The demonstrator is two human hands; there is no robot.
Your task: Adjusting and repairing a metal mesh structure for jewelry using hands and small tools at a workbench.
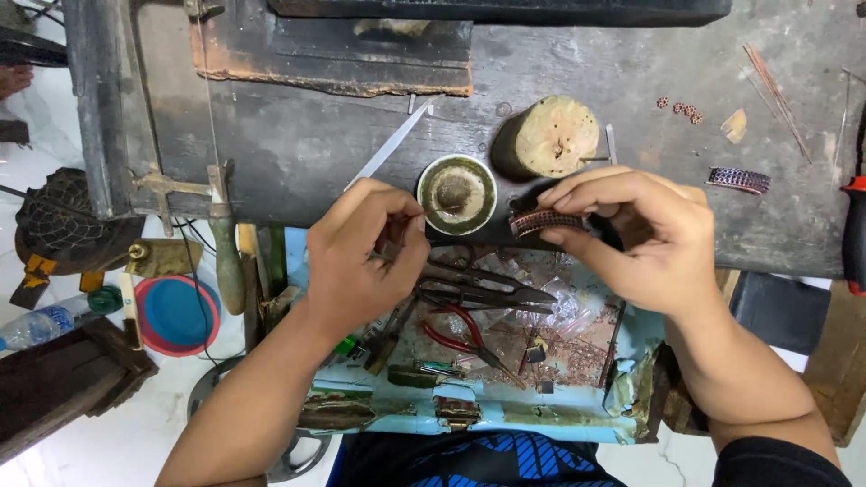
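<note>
My right hand (636, 236) pinches a curved copper-coloured bracelet strip (548, 222) studded with small stones, just above the front edge of the dark workbench (631, 81). My left hand (363, 255) grips a thin metal pick whose fine tip (444, 211) reaches over a small round green-rimmed dish (457, 192). The two hands are a little apart, with the dish and strip between them.
A pale wooden block (550, 135) stands behind the dish. A second bracelet strip (738, 179), loose beads (681, 108) and wires (774, 90) lie at the right. A tray (469, 415) below holds shears (483, 289) and red-handled pliers (460, 338). A blue bowl (176, 314) sits on the floor at left.
</note>
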